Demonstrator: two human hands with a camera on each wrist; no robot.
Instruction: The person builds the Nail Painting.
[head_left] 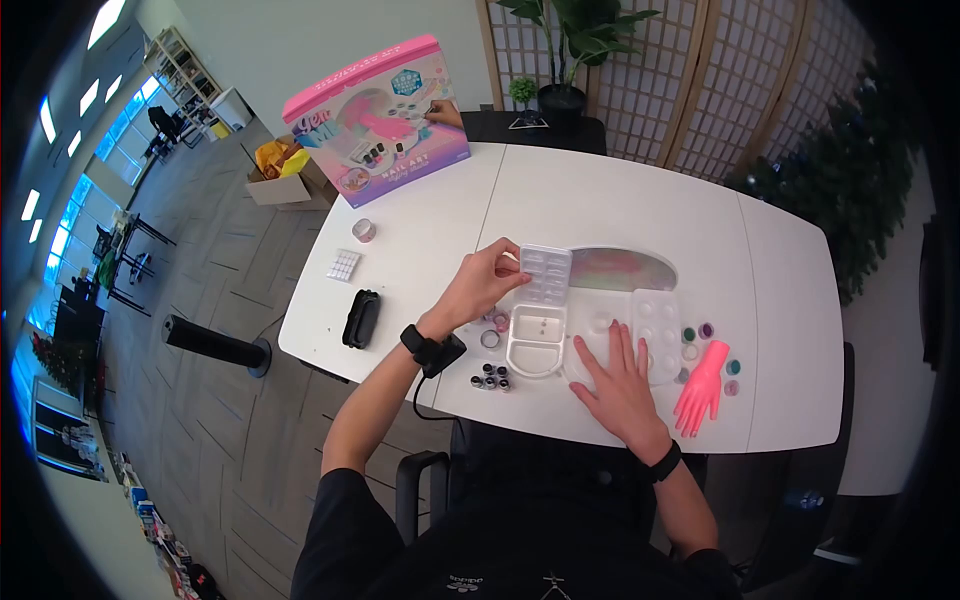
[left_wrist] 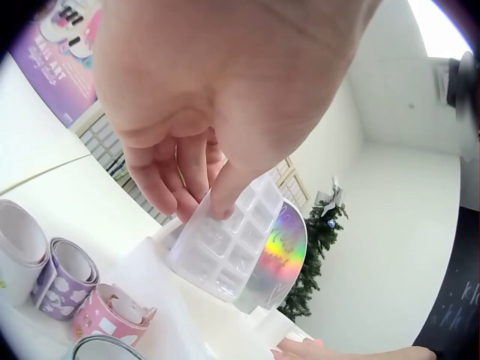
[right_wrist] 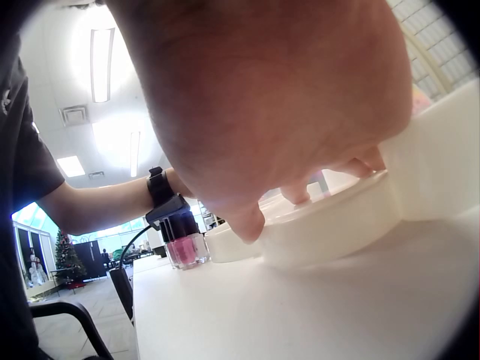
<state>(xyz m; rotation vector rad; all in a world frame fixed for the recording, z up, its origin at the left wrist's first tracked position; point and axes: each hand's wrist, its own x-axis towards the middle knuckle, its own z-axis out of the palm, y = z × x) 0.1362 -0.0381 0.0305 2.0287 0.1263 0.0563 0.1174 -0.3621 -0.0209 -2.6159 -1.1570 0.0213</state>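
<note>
My left hand (head_left: 482, 285) pinches the left edge of a translucent compartmented palette (head_left: 546, 272) between thumb and fingers. In the left wrist view, the thumb lies on the face of the palette, which stands tilted up. Just below it is a white two-part tray (head_left: 537, 372). My right hand (head_left: 622, 388) rests with spread fingers on the white plastic base (right_wrist: 337, 232), fingertips at its rim in the right wrist view. A shiny rainbow-tinted panel (head_left: 620, 268) rises at the back of the base. Another palette with round wells (head_left: 655, 312) forms its right side.
Small nail polish bottles (head_left: 490, 378) and sticker rolls (left_wrist: 67, 277) stand left of the tray. To the right lie a pink model hand (head_left: 705, 385) and small jars (head_left: 733, 367). A nail art box (head_left: 385, 120), black case (head_left: 361, 318), gem sheet (head_left: 343, 264) and jar (head_left: 364, 231) sit farther left.
</note>
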